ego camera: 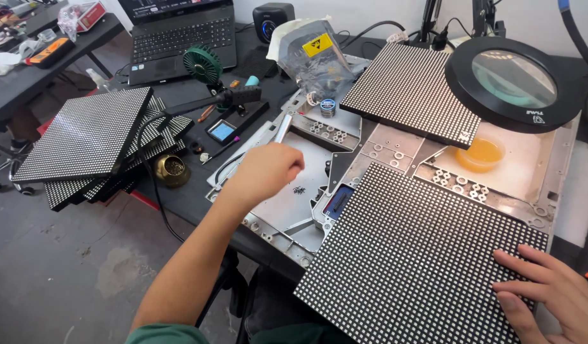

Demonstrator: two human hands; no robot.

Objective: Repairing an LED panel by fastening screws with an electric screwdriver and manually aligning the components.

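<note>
The left hand (pixel 266 171) is curling its fingers (pixel 292 167) loosely around a slim silvery tool (pixel 283 128), probably a pen-like rod, whose lower end is disappearing inside the fist, so its tip is impossible to make out. The hand is hovering over the grey metal frame (pixel 287 197), just above a small dark cluster of what may be screws (pixel 299 190). The right hand (pixel 552 290) is lying flat with its fingers spread wide, holding nothing, pressing on the near corner of the large LED panel (pixel 415 255), seemingly to steady it where it is overhanging the frame's edge; the wrist is cut off by the picture's border. A 2nd LED panel (pixel 405 92) is resting further back on the frame, partly under the round magnifier lamp (pixel 514 79), which is positioned over the work area, with a small tub of amber liquid (pixel 480 154) beneath it. To the left, a stack of panels (pixel 93 143) is sitting fanned out on the dark table (pixel 185 197), near a brass-wool tip cleaner (pixel 172 169). A laptop (pixel 179 35) is partly cropped at the top.
</note>
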